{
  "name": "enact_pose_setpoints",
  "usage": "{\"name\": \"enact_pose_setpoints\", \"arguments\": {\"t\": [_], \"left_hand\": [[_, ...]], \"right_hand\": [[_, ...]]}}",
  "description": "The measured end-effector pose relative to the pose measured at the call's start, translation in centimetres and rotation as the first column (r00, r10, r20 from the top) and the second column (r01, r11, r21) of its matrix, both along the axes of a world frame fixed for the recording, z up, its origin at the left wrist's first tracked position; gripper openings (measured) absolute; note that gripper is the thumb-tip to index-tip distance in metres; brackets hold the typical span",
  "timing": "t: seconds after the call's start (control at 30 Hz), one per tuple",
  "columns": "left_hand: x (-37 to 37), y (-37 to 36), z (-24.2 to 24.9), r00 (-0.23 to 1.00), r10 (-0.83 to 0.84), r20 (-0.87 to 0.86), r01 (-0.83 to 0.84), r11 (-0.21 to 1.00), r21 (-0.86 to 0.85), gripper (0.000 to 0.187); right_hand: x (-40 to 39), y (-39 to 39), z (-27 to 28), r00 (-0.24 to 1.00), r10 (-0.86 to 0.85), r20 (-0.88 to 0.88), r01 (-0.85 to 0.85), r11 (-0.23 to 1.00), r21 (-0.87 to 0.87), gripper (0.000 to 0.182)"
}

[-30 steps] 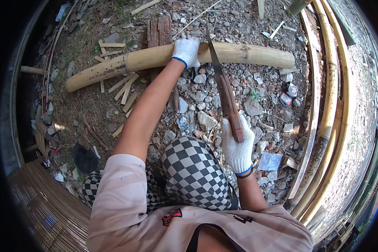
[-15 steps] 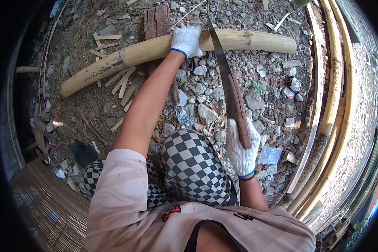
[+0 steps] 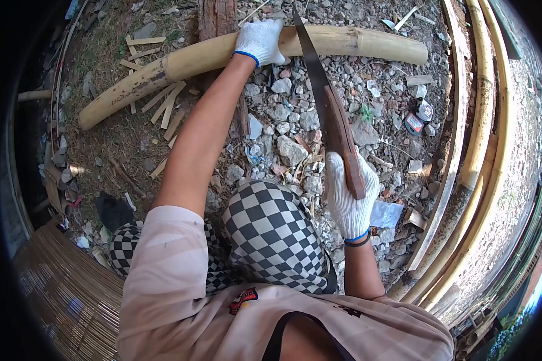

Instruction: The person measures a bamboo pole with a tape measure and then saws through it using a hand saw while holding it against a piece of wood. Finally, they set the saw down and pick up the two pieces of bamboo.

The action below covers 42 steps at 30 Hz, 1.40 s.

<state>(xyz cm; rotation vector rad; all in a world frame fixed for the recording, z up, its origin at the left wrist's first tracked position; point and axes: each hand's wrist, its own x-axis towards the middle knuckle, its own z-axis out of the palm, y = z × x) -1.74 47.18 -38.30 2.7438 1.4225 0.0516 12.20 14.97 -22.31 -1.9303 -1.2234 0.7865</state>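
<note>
A thick bamboo pole [image 3: 196, 62] lies across a weathered wood block [image 3: 217, 19] on the stony ground. My left hand [image 3: 260, 42], in a white knit glove with a blue cuff, is closed over the pole near its middle. In the gloved grip of my right hand [image 3: 350, 195] is a handsaw [image 3: 322, 90], held by its brown wooden handle. The dark blade points away from me and overlaps the pole just right of my left hand.
Long bamboo poles [image 3: 485, 108] run along the right side. A tape measure [image 3: 414, 123] and a clear plastic piece [image 3: 385, 214] lie on the rubble. Thin bamboo strips [image 3: 170, 105] are scattered at left. A slatted bamboo mat [image 3: 66, 295] is at lower left.
My right hand has pushed the saw slightly forward, away from me. The view has shifted a little, so the pole sits higher. My left hand keeps its hold on the pole.
</note>
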Motion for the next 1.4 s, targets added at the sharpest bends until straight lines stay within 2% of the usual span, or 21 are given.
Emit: {"name": "enact_pose_setpoints", "arguments": {"t": [0.07,0.13,0.2,0.27,0.37,0.43,0.47,0.53,0.7,0.77,0.83,0.9,0.93,1.03,1.07,1.17,1.2,1.23,1.27,1.33,1.4], "left_hand": [[0.0,0.1,0.4,1.000,0.011,0.000,-0.011,1.000,-0.028,0.079],[-0.1,0.1,0.7,1.000,0.028,0.010,-0.027,0.995,-0.094,0.080],[0.0,-0.1,0.7,1.000,0.021,0.012,-0.021,0.998,-0.067,0.078],[-0.1,0.0,0.6,0.999,0.011,0.035,-0.010,0.999,-0.042,0.073],[0.0,-0.3,-0.2,0.998,-0.009,0.061,0.006,0.999,0.040,0.072],[-0.1,-0.5,-0.5,0.999,0.010,0.033,-0.010,1.000,0.011,0.071],[0.0,-0.2,-0.3,1.000,0.021,0.022,-0.021,1.000,0.007,0.070],[0.1,-0.1,0.2,0.999,0.031,0.014,-0.030,0.999,-0.020,0.070],[0.1,-0.1,-0.6,1.000,0.014,0.001,-0.014,1.000,-0.005,0.075],[0.1,0.2,-0.5,1.000,0.015,0.007,-0.015,1.000,0.008,0.080],[0.2,0.1,0.0,1.000,0.021,0.005,-0.021,0.999,-0.036,0.080],[0.1,-0.2,0.7,0.999,0.031,0.015,-0.029,0.997,-0.073,0.078],[0.1,0.3,0.8,1.000,0.027,0.011,-0.026,0.999,-0.035,0.080],[0.1,0.0,0.3,1.000,0.012,-0.010,-0.012,0.999,-0.043,0.084],[0.2,0.4,0.1,1.000,0.011,-0.014,-0.012,0.999,-0.039,0.082],[0.2,0.2,-0.1,0.999,0.029,0.022,-0.028,0.999,-0.018,0.076],[0.2,0.1,0.1,1.000,0.021,0.013,-0.021,0.999,-0.039,0.079],[0.2,0.5,0.4,1.000,0.020,0.008,-0.019,0.998,-0.053,0.082],[0.2,0.0,0.5,1.000,0.013,0.001,-0.013,0.997,-0.079,0.085],[-0.1,1.3,1.3,0.999,0.028,-0.033,-0.032,0.991,-0.132,0.084],[0.1,1.0,0.4,1.000,0.010,-0.018,-0.013,0.991,-0.136,0.083]], "right_hand": [[0.3,5.6,-2.7,0.997,0.049,-0.058,-0.043,0.994,0.098,0.026],[0.0,10.3,-5.2,0.997,0.077,0.015,-0.079,0.979,0.190,0.024],[0.2,7.9,-3.6,0.998,0.004,-0.063,0.001,0.996,0.084,0.027],[0.5,1.6,-1.6,0.998,0.001,0.058,-0.007,0.995,0.104,0.028],[0.5,-2.1,-1.4,0.998,-0.022,-0.057,0.023,0.999,0.028,0.038],[-0.1,3.6,-2.8,0.999,0.037,0.040,-0.042,0.988,0.151,0.031],[-0.5,7.9,-4.2,1.000,0.023,-0.004,-0.022,0.994,0.108,0.026],[-1.3,14.2,-7.5,0.999,0.041,-0.029,-0.031,0.961,0.275,0.033],[-0.9,1.3,-2.9,0.999,-0.004,-0.051,0.009,0.994,0.109,0.031],[-1.0,0.8,-3.3,0.999,-0.040,-0.033,0.044,0.987,0.153,0.033],[-1.0,5.5,-3.8,0.999,0.016,-0.031,-0.014,0.998,0.063,0.028],[-0.8,14.0,-9.4,0.994,0.094,-0.056,-0.069,0.936,0.345,0.026],[-0.7,15.7,-9.0,0.995,0.089,0.036,-0.096,0.938,0.332,0.031],[-0.5,6.6,-5.4,0.973,-0.089,-0.212,0.089,0.996,-0.010,0.029],[-0.6,2.9,-3.6,0.999,0.004,0.046,-0.009,0.993,0.115,0.025],[-0.5,0.1,-2.8,0.997,-0.029,-0.074,0.038,0.991,0.126,0.036],[-0.2,1.9,-3.6,0.993,-0.026,-0.117,0.041,0.991,0.130,0.036],[0.2,6.0,-4.0,1.000,0.014,-0.005,-0.014,1.000,0.024,0.025],[0.0,10.2,-6.7,0.979,-0.022,-0.204,0.050,0.990,0.131,0.030],[0.6,16.2,-7.3,0.985,0.058,-0.160,-0.029,0.984,0.176,0.032],[0.0,12.4,-6.8,0.981,0.002,-0.195,0.030,0.987,0.161,0.038]]}}
